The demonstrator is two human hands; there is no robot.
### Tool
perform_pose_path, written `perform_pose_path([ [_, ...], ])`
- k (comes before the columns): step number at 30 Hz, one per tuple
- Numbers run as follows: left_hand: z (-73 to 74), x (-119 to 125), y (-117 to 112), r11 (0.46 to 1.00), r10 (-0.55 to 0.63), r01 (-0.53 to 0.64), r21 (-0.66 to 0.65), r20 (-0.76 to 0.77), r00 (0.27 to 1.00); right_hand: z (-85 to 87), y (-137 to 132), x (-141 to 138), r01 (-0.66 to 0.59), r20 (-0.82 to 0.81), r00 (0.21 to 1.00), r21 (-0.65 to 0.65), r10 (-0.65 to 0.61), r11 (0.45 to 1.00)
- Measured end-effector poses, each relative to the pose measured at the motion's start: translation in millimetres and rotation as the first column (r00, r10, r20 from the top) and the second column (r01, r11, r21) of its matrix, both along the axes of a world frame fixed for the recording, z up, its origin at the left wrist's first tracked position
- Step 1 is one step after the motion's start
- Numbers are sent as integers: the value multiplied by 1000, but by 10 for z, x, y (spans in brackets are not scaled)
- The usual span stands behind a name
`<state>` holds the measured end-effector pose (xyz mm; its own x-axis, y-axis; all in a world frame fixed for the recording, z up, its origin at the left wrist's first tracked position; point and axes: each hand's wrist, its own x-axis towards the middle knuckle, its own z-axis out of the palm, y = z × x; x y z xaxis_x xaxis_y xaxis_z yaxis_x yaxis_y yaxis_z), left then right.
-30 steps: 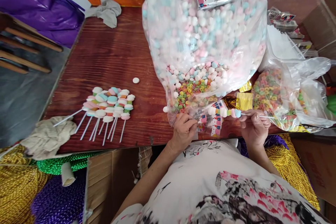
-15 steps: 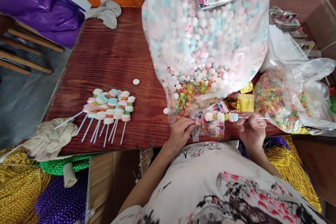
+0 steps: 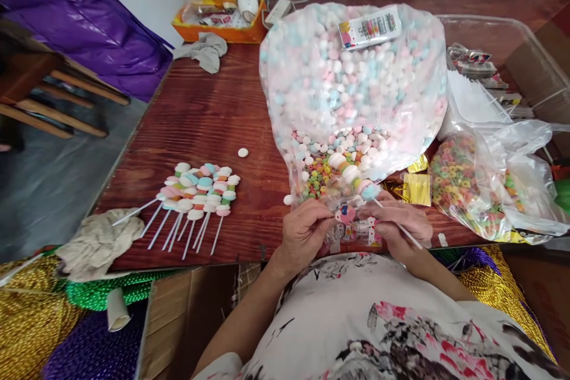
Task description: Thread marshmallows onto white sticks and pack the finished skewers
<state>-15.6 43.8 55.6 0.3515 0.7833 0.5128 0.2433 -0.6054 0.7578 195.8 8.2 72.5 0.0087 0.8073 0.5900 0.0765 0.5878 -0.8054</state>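
Note:
My left hand [image 3: 305,228] pinches the edge of a small clear bag with a colourful print [image 3: 345,214]. Close beside it, my right hand [image 3: 403,222] grips the white stick of a marshmallow skewer [image 3: 351,175], and its fingertips reach the bag's other side. White, green and blue pieces are threaded on this skewer, which slants with its candy end up and to the left. More printed bags [image 3: 373,231] lie under my hands. Behind them, loose marshmallows and candy rings [image 3: 318,177] spill at the mouth of a large clear bag of marshmallows [image 3: 347,83].
Several finished marshmallow skewers [image 3: 202,190] lie at the left, near a single white marshmallow [image 3: 243,152] and a crumpled cloth [image 3: 100,243]. To the right are gold twist ties [image 3: 417,188], a bag of candy rings [image 3: 458,172] and a clear plastic bin [image 3: 512,24].
My right hand has moved left to the printed bag, and the skewer has swung from level to slanting. My left hand stays near the bags. The view has tilted upward.

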Motion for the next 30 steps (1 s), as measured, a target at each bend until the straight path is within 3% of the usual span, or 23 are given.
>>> perform_pose_path([
  [3,23,-30,16,998,-17,15,65,21,1000,48,140,-129,-10,19,1000,41,9,999],
  [8,45,-149,-14,980,8,-2,200,-26,1000,36,210,-214,-6,27,1000,-106,9,994],
  [15,62,-249,-40,935,64,8,355,-193,979,167,233,-211,5,264,964,-73,15,997],
  [19,68,-269,-33,974,-28,59,220,-141,990,164,408,-137,-100,455,890,114,37,988],
  [23,39,-259,-15,993,-117,117,10,-16,993,57,569,-29,-261,535,842,302,64,917],
  [26,-13,-254,-11,997,-60,63,-52,48,997,28,554,39,-249,443,890,277,106,928],
  [30,-121,-279,-5,999,16,-14,-33,51,999,120,375,117,-74,124,991,112,60,991],
])
